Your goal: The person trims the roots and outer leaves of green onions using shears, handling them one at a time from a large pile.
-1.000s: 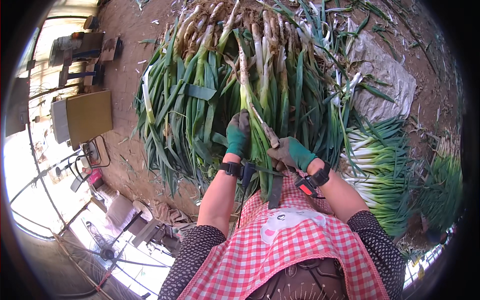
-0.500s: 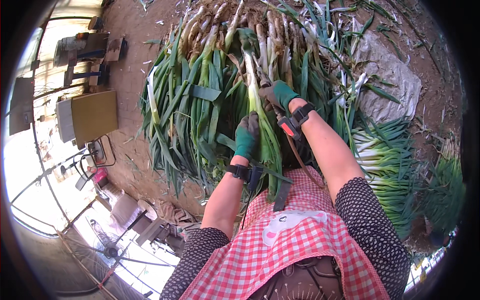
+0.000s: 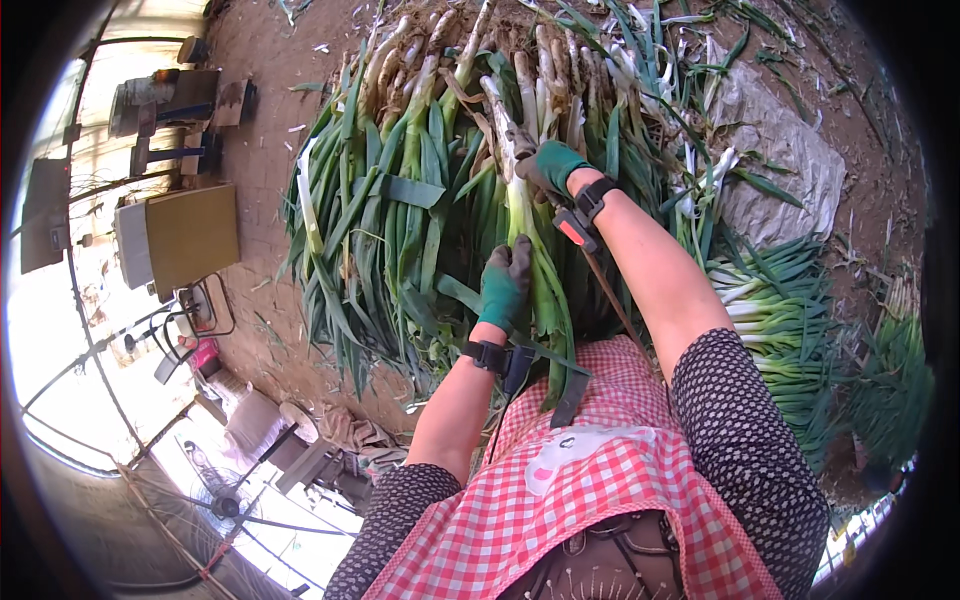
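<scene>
A big heap of long leeks (image 3: pixel 420 190) with white stalks and green leaves lies on the earth floor before me. Both my hands wear green gloves and black wrist straps. My left hand (image 3: pixel 503 285) grips the green part of one leek (image 3: pixel 535 270) that lies along the pile. My right hand (image 3: pixel 550 168) is stretched further out and closed on the same leek's pale stalk near its root end. A red-and-white checked apron (image 3: pixel 590 500) covers my lap at the bottom of the view.
A second pile of trimmed leeks (image 3: pixel 790 320) lies at the right, beside a grey sack (image 3: pixel 790 160) on the ground. A yellow-brown platform scale (image 3: pixel 185 235) and a stool stand at the left. A floor fan (image 3: pixel 215 495) is at lower left.
My right hand has slid from near my lap outward along the leek to its white stalk. My left hand has stayed gripping the green leaves, shifting only slightly.
</scene>
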Tool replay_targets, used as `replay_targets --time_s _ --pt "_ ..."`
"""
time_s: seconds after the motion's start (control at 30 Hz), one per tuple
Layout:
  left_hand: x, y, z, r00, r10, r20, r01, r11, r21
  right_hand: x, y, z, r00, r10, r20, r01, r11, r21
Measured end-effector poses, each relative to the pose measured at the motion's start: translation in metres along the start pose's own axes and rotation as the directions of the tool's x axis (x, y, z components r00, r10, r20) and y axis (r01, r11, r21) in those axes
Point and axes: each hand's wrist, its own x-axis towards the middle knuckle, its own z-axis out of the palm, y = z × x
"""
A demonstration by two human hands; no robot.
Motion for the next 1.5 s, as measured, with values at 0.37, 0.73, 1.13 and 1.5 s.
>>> replay_targets --time_s 0.37,0.73,1.13,1.5 --pt "0.012 -0.01 -0.005 0.955 -0.254 0.154 0.288 0.66 -0.694 -0.191 0.113 0.047 0.966 0.041 0.254 -0.029 0.998 -0.053" --pt "-0.054 0.017 0.038 0.866 0.26 0.427 -0.122 0.938 -0.324 -0.095 0.131 0.024 0.899 -0.438 -0.016 0.432 0.88 0.198" --pt "0.064 -0.04 0.018 0.943 0.279 0.179 -0.216 0.927 -0.308 -0.029 0.146 0.066 0.856 -0.338 0.391 -0.493 -0.308 0.814" --pt "0.101 -0.016 0.038 0.951 0.278 -0.138 -0.191 0.875 0.444 -0.284 0.182 -0.126 0.673 -0.545 -0.499 0.692 0.702 0.166"
